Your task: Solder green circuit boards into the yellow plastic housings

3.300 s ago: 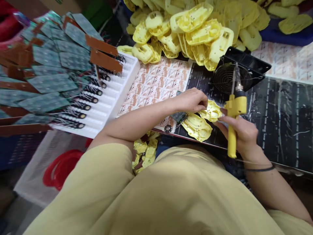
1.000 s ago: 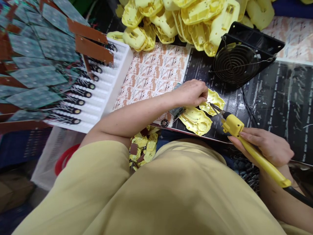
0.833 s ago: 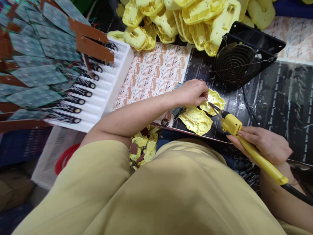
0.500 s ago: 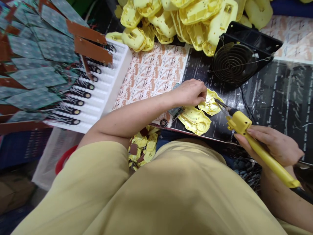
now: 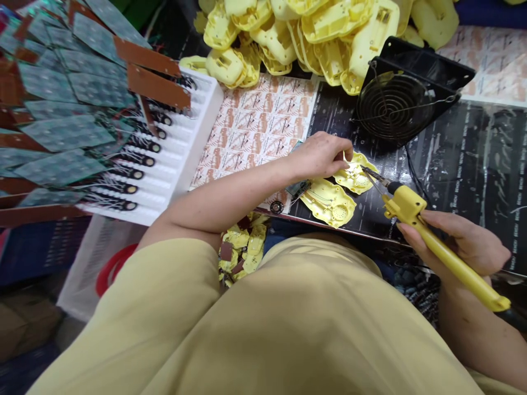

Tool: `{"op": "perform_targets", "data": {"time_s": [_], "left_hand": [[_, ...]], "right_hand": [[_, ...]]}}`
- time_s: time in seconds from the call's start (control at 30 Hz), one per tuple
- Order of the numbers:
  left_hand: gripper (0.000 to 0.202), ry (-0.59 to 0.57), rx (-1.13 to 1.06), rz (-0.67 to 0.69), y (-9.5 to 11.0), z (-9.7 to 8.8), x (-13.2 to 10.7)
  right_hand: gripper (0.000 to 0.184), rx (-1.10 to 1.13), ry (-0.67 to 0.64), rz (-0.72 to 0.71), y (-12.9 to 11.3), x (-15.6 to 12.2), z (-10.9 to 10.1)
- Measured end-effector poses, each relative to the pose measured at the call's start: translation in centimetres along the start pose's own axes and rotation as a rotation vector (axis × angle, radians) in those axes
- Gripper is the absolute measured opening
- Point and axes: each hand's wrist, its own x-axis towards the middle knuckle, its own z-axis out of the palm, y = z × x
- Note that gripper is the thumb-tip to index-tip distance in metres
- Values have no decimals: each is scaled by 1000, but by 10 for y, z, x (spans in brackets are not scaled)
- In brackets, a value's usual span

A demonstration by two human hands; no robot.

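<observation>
Right now the right hand (image 5: 461, 241) is wrapped round the yellow soldering iron (image 5: 436, 247), its dark tip slanting in toward the small yellow shell (image 5: 357, 174) but seemingly just short of it. The left hand (image 5: 323, 156) pinches down on that shell's near-left edge, fingers closed on it and pressing it to the bench (image 5: 473, 159). It looks like a soldering step mid-joint; the next move seems to call for a steady tip on the contact beside those fingertips. A second shell (image 5: 329, 202) lies just below, a small circuit board (image 5: 298, 189) at its left, the black fan (image 5: 399, 99) behind.
</observation>
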Motion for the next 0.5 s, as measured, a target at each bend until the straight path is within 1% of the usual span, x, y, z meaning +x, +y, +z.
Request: {"op": "perform_targets", "data": {"time_s": [0.07, 0.1, 0.17, 0.27, 0.4, 0.5], "left_hand": [[20, -8, 24, -21, 3, 0, 1], [20, -18, 42, -32, 5, 0, 2], [22, -33, 75, -49, 8, -1, 2], [26, -45, 110, -52, 10, -2, 2], [26, -44, 136, -32, 10, -1, 3], [27, -55, 146, -46, 11, 0, 5]], "right_hand": [[27, -89, 69, -84, -3, 9, 1], [30, -124, 79, -111, -4, 13, 1], [28, -112, 70, -132, -6, 18, 0], [24, -24, 73, -121, -5, 17, 1], [18, -44, 31, -72, 0, 7, 7], [15, 56, -3, -55, 6, -1, 13]]}}
